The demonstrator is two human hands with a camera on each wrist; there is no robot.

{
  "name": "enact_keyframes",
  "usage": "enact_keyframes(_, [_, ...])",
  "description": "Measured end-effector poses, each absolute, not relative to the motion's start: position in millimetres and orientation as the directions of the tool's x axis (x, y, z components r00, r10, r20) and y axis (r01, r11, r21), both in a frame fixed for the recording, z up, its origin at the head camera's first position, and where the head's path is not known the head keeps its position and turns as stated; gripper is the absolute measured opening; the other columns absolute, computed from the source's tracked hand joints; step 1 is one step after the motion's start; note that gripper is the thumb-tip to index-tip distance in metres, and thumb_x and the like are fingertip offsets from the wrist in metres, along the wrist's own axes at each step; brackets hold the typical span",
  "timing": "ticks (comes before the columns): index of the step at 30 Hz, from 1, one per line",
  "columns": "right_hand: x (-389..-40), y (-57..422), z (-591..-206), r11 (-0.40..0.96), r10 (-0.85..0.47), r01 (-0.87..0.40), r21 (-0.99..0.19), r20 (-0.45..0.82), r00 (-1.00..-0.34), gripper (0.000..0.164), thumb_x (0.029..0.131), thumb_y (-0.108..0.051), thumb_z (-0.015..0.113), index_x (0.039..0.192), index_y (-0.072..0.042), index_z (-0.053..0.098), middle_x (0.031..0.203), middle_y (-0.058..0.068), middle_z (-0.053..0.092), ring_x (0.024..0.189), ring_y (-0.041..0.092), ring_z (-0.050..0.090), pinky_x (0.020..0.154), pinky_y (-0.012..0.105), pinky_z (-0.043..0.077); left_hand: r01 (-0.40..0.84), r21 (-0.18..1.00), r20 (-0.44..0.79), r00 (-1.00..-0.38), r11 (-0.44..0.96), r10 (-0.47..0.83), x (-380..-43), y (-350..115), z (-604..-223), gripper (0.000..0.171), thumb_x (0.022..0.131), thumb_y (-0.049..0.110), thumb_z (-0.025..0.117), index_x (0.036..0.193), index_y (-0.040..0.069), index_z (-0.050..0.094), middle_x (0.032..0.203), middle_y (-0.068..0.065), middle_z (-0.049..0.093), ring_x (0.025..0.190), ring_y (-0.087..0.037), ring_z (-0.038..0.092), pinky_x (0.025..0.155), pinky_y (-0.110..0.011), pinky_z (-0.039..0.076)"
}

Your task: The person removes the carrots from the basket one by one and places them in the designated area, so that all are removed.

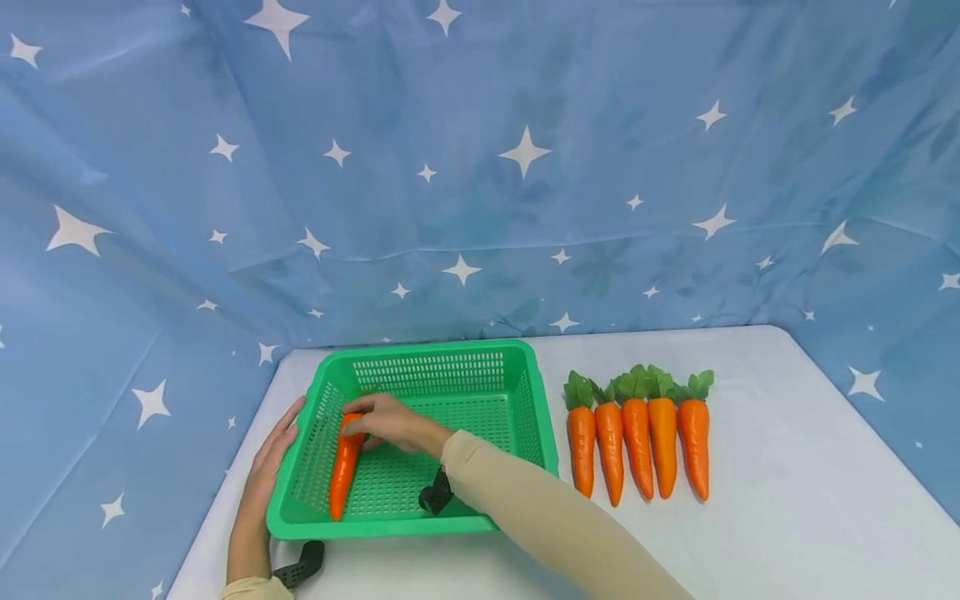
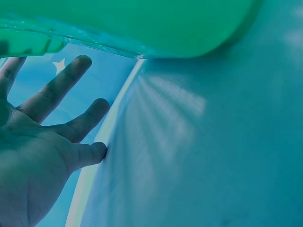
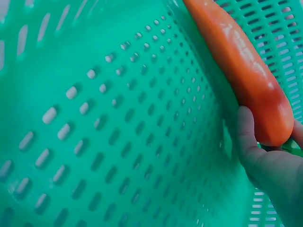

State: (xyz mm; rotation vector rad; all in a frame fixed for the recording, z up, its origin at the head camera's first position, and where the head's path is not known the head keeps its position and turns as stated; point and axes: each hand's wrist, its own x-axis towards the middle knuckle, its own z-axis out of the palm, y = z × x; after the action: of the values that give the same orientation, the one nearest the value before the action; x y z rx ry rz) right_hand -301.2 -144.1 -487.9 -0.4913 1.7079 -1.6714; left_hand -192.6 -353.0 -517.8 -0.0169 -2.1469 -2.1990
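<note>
A green plastic basket (image 1: 412,527) with slotted walls stands on the left of the table. Inside it, along the left wall, lies an orange carrot (image 1: 345,467), its pointed end toward the front. My right hand (image 1: 390,421) grips the thick top of this carrot, thumb on one side and fingers on the other; the right wrist view shows the carrot (image 3: 246,66) with the thumb against it. Its leaves are mostly hidden by the hand. Outside the basket, my left hand (image 1: 272,462) rests along the left rim, and the left wrist view shows that hand (image 2: 42,137) with fingers spread and straight.
Several carrots (image 1: 637,442) with green leaves lie side by side right of the basket, tips toward the front. The white table (image 1: 795,467) ends at a blue star-patterned cloth (image 1: 480,192) behind and at both sides. Black wrist cameras (image 1: 302,565) sit at both wrists.
</note>
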Motion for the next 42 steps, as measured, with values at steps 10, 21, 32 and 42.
enact_keyframes(10, [-305.9, -139.1, -480.9, 0.056, -0.701, 0.189, -0.98, -0.173, -0.691, 0.041, 0.106, -0.008, 0.067, 0.144, 0.004, 0.063, 0.118, 0.007, 0.068, 0.099, 0.019, 0.069, 0.095, 0.054, 0.058, 0.029, 1.0, 0.029, -0.998, -0.002, -0.059, -194.1, -351.3, -517.4, 0.058, 0.12, 0.038, 0.035, 0.173, 0.017, 0.026, 0.158, 0.012, 0.042, 0.123, -0.005, 0.059, 0.094, -0.023, 0.055])
enact_keyframes(21, [-312.4, -130.9, -468.9, -0.021, -0.682, 0.301, -0.954, -0.206, -0.702, 0.04, 0.101, -0.003, 0.072, 0.14, 0.004, 0.065, 0.119, 0.008, 0.065, 0.101, 0.025, 0.065, 0.085, 0.049, 0.062, 0.016, 0.999, 0.018, -0.997, 0.028, -0.078, -196.0, -350.3, -516.5, 0.056, 0.12, 0.039, 0.036, 0.172, 0.019, 0.03, 0.161, 0.009, 0.039, 0.123, -0.006, 0.058, 0.093, -0.023, 0.054])
enact_keyframes(32, [-305.1, -122.5, -452.3, -0.045, -0.696, 0.294, -0.955, -0.181, -0.695, 0.047, 0.097, 0.006, 0.073, 0.142, 0.004, 0.063, 0.125, 0.007, 0.064, 0.103, 0.026, 0.066, 0.085, 0.048, 0.061, 0.004, 0.999, 0.007, -0.997, 0.038, -0.076, -196.0, -350.4, -516.4, 0.057, 0.12, 0.04, 0.036, 0.172, 0.02, 0.029, 0.162, 0.007, 0.037, 0.122, -0.006, 0.058, 0.092, -0.024, 0.055])
enact_keyframes(42, [-309.4, -100.1, -445.8, -0.09, -0.687, 0.295, -0.951, -0.155, -0.71, 0.044, 0.095, 0.01, 0.072, 0.139, 0.003, 0.066, 0.128, 0.011, 0.062, 0.1, 0.029, 0.066, 0.086, 0.048, 0.06, 0.039, 0.999, 0.04, -0.996, 0.012, -0.084, -195.1, -354.0, -519.2, 0.056, 0.12, 0.036, 0.038, 0.172, 0.018, 0.03, 0.15, 0.015, 0.05, 0.11, -0.007, 0.064, 0.085, -0.025, 0.057])
